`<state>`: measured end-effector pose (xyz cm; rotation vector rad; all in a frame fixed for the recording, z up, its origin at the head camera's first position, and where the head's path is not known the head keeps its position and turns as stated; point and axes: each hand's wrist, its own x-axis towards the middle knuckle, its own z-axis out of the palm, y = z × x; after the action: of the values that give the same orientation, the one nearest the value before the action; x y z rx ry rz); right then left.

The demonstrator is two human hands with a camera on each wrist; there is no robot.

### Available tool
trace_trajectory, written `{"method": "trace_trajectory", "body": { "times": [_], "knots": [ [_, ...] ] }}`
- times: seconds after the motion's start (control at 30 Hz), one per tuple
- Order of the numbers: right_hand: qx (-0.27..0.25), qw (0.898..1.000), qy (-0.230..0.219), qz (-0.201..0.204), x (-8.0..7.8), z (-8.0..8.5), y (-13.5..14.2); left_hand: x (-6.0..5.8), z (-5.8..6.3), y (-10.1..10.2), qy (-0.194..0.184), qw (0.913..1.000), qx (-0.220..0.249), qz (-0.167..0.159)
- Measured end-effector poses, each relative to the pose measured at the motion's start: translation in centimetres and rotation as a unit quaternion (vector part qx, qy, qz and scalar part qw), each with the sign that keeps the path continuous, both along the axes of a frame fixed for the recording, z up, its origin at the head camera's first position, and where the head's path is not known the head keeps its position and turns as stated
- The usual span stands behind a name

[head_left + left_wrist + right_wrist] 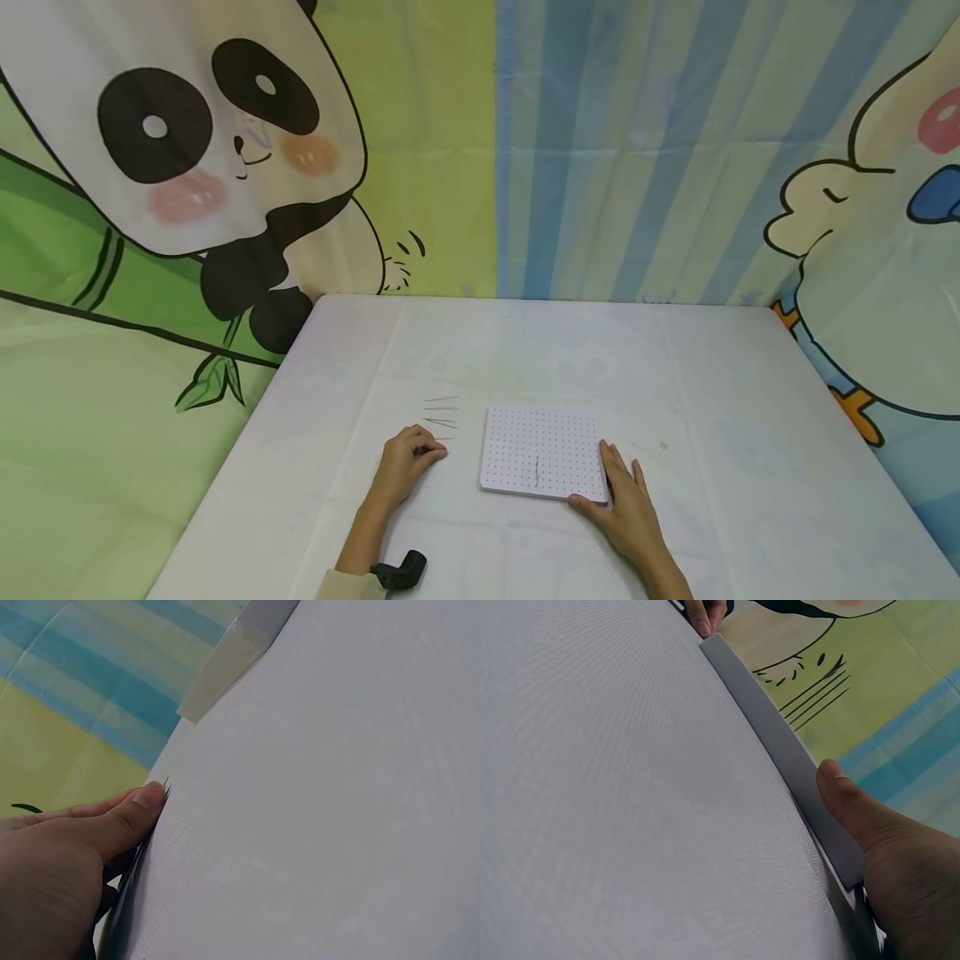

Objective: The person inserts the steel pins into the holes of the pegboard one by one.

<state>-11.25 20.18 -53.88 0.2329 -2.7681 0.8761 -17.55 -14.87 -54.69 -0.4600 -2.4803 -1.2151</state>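
Note:
A white pegboard (pixel 510 473) with rows of small holes lies flat on the table. A few thin sticks (pixel 817 697) stand upright in it, side by side in the right wrist view. My right hand (pixel 628 512) holds its near right corner, thumb (pixel 840 791) along the front edge and fingers at the right side. Left of the board, several thin, needle-like sticks (pixel 441 408) lie in a loose column. My left hand (pixel 405 468) is at the near end of that column, its thumb and forefinger pinching the nearest stick. Thin tips show past the left thumb (pixel 150 796).
The white-covered table (pixel 720 467) reaches back to a hanging cloth (pixel 570 150) printed with a panda and stripes. A black wrist mount (pixel 402 571) sits on my left forearm, above the table surface.

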Motion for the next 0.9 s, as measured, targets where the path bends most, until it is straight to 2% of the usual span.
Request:
{"method": "trace_trajectory", "body": {
  "times": [0.17, 0.43, 0.6, 0.8, 0.9],
  "knots": [
    [0.000, 1.000, -0.009, 0.000, 0.2, -0.3, 0.1, 0.5, -0.1, 0.1, -0.016, 0.9997, -0.021, 0.004],
    [-0.001, 1.000, -0.006, -0.002, 0.3, -0.7, 0.0, 0.8, 0.0, 0.1, 0.000, 0.9989, -0.047, 0.006],
    [-0.001, 1.000, -0.004, -0.001, 0.2, -0.7, 0.0, 0.8, 0.2, 0.0, 0.014, 0.9994, -0.030, 0.004],
    [0.003, 1.000, 0.003, -0.003, 0.0, -0.5, 0.0, 0.3, 0.7, 0.6, 0.047, 0.9986, 0.017, 0.019],
    [0.003, 1.000, 0.008, -0.002, -0.2, -0.4, 0.0, 0.0, 1.0, 1.1, 0.053, 0.9980, 0.035, 0.003]
  ]
}}
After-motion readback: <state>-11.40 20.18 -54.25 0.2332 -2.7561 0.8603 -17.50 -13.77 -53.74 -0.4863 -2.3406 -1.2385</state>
